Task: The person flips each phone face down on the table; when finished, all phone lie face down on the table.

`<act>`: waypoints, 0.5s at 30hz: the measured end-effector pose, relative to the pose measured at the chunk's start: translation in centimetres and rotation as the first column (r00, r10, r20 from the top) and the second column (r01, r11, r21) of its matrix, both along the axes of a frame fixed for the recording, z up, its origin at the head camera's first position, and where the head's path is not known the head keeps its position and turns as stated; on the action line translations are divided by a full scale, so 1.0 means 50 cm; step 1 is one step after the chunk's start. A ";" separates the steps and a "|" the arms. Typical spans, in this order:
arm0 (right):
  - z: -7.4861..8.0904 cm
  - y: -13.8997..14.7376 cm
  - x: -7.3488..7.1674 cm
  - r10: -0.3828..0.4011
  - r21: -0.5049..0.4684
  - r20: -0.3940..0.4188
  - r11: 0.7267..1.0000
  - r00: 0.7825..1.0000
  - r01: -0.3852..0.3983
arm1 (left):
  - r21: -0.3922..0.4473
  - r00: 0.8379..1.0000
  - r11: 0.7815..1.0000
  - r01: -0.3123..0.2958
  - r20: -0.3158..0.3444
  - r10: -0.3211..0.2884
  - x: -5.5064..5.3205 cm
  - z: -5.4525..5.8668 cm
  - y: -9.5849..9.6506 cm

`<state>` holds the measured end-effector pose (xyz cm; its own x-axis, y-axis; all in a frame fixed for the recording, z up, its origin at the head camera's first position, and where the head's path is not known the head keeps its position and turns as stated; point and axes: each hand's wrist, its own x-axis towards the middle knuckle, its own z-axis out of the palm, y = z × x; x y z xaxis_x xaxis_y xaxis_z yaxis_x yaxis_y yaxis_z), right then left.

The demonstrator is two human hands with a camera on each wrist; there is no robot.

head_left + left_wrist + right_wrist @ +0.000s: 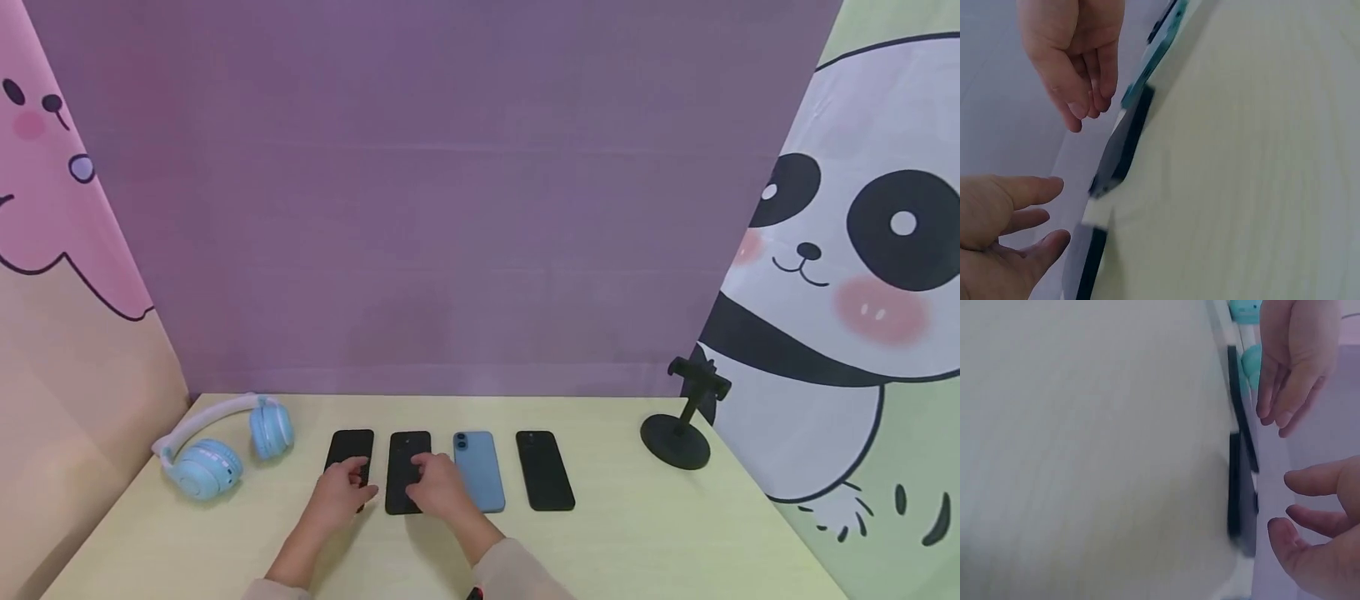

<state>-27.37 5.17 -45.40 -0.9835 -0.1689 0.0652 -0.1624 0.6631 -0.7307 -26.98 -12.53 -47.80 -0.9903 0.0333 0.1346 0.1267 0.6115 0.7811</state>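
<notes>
My left hand (337, 497) hovers over the lower part of the leftmost black phone (350, 446), thumb and fingers apart with nothing between them. Over the right side of the second black phone (401, 475) is my right hand (441, 490), its fingers loosely bent. In the right wrist view, a gap shows between the thumb and fingers of that right hand (1322, 525). The left wrist view has both hands raised off the tabletop, the left hand (1004, 231) beside the near phone (1088, 262). Both phones lie flat, partly hidden by the hands.
Right of the hands lie a light blue phone (480, 471), back up, and another black phone (546, 471), in the same row. Blue-and-white headphones (206, 468) rest at the table's left. A black stand (675, 442) with a round base is near the right edge.
</notes>
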 end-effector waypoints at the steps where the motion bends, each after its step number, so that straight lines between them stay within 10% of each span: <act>1: 0.002 -0.008 0.002 0.011 -0.004 0.001 1.000 1.000 -0.011 | 0.006 1.000 1.000 -0.008 0.004 0.008 0.000 0.000 -0.010; 15: -0.015 -0.113 0.021 0.063 0.080 -0.007 0.995 0.998 -0.062 | -0.054 0.996 0.996 -0.067 0.061 0.070 0.015 -0.005 -0.112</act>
